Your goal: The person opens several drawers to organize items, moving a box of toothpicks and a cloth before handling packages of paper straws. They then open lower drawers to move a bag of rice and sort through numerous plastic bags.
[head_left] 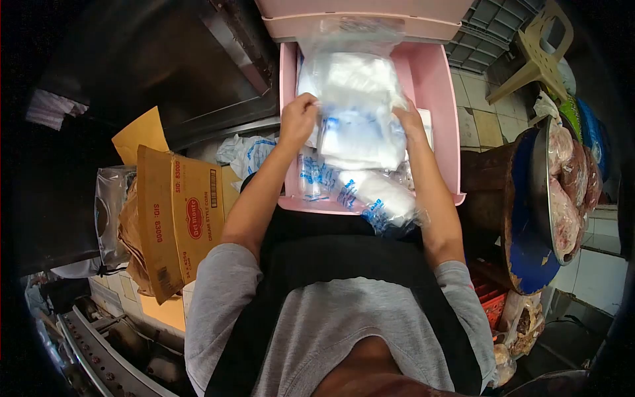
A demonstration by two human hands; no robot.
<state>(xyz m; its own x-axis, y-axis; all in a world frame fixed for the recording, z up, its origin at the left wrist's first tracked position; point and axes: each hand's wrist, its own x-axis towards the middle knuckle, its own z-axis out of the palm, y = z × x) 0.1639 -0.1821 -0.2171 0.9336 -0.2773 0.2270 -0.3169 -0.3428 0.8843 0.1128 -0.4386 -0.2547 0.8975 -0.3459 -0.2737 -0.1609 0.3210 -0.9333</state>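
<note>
A pink drawer (444, 126) is pulled out in front of me, filled with plastic packs. Over it, a clear plastic bag packed with white folded contents (360, 112) is between my hands, partly blurred. My left hand (301, 118) pinches the bag's left edge with curled fingers. At the opposite edge, my right hand (409, 123) grips the bag, its fingertips partly hidden behind the plastic. Nearer my body, a rolled white pack with blue print (380, 197) rests on the drawer's front lip. Another clear pack with blue print (311, 175) lies to its left.
On the left stands an open cardboard box (188, 225). A metal basin of raw meat (554, 192) rests on a round blue-topped stand (519, 218) at right. A beige plastic chair (532, 56) is at the upper right. A dark cabinet (198, 66) borders the drawer's left side.
</note>
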